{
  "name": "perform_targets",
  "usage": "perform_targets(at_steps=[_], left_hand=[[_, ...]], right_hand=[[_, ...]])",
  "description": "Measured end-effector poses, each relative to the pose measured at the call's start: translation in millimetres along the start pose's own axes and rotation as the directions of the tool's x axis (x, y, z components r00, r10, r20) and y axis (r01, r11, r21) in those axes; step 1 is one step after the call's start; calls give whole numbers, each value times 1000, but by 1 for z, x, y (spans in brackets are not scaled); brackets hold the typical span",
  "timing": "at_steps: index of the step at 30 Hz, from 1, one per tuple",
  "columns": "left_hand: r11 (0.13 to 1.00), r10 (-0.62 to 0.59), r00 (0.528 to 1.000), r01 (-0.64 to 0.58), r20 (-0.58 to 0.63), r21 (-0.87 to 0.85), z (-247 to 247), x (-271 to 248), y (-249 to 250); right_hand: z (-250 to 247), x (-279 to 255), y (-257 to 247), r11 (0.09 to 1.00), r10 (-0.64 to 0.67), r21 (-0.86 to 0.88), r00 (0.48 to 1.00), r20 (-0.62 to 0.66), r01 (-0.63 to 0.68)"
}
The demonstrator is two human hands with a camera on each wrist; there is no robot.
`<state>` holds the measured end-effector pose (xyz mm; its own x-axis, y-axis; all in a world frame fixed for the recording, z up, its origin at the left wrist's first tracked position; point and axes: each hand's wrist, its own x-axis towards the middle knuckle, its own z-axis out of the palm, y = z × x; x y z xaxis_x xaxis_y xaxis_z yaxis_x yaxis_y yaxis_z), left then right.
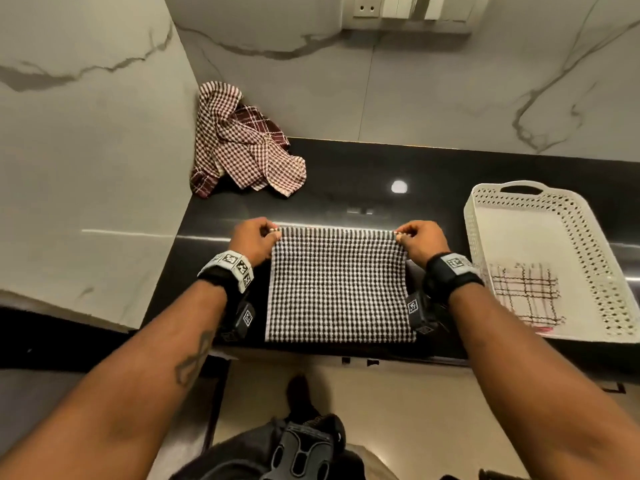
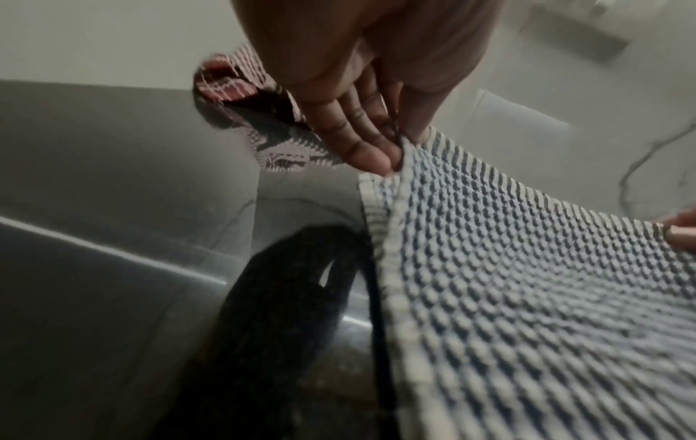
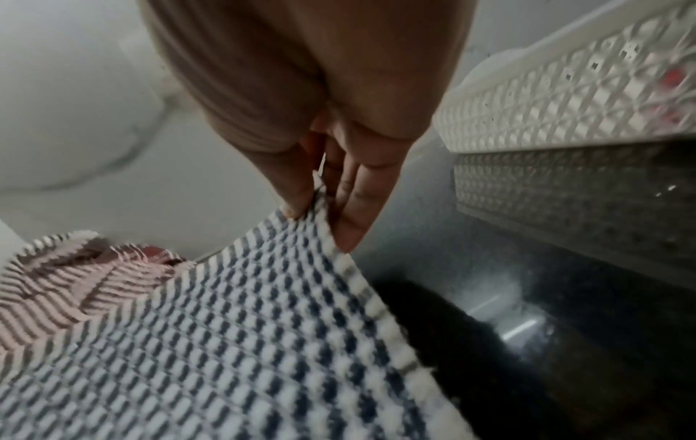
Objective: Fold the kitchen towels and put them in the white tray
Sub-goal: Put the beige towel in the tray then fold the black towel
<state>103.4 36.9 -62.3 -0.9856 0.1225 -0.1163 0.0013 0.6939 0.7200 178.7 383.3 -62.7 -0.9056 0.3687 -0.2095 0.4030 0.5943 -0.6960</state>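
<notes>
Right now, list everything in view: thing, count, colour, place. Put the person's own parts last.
Checked towel: one, black and white, front of the counter, far corners lifted.
Towel pile: at least two crumpled towels, maroon and white, back left corner of the counter.
Folded towel: one, white with dark and red lines, inside the tray's near end.
Tray: one, white, perforated, right side of the counter.
Counter: one, glossy black.
Walls: pale marble, behind and left.
Wall sockets: white, top of the back wall.
Left hand: pinches the checked towel's far left corner.
Right hand: pinches its far right corner.
</notes>
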Motion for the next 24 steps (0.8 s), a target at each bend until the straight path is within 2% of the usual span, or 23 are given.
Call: perform_targets(at_steps=[3,7,13,15,16,17,18,19,20,21,22,23,24], left_hand=[[995,-26,999,22,37,97,17,20,-14],[993,-52,998,49,20,104,26,31,-27],[988,-84,996,79,33,129,27,38,-26],[978,-127,991,119,37,172,26,38,-21],[967,-125,992,119,15,224,27,36,-17],[951,-66,997,73,-32,300,29,32,-13],[923,64,995,-28,-81,384,31,27,-7],[872,228,969,-162,-91,462,34,21,0],[804,380,924,-303,-51,512,40,13,8],[734,492,870,-436,35,521,49,5,13],[672,554,820,-543,144,503,59,-1,18],[628,556,787,-608,266,486,69,-6,19],[599,503,776,-630,380,494,77,-10,17]], right_hand=[[18,14,7,995,56,-78,998,-35,-58],[29,21,13,994,54,-92,996,-77,-61],[29,27,13,989,106,-99,993,-44,-110],[28,26,8,977,96,-184,994,-48,-104],[28,22,3,946,74,-314,996,-49,-85],[29,18,-4,884,26,-465,998,-51,-47],[33,13,-13,807,-49,-591,998,-46,13],[39,7,-23,770,-140,-631,990,-23,94],[47,-1,-35,780,-207,-596,978,40,189],[58,-10,-44,804,-255,-521,957,137,289],[71,-19,-51,809,-270,-459,926,262,366],[86,-26,-54,800,-237,-440,888,393,408],[99,-31,-53,775,-189,-457,850,491,436]])
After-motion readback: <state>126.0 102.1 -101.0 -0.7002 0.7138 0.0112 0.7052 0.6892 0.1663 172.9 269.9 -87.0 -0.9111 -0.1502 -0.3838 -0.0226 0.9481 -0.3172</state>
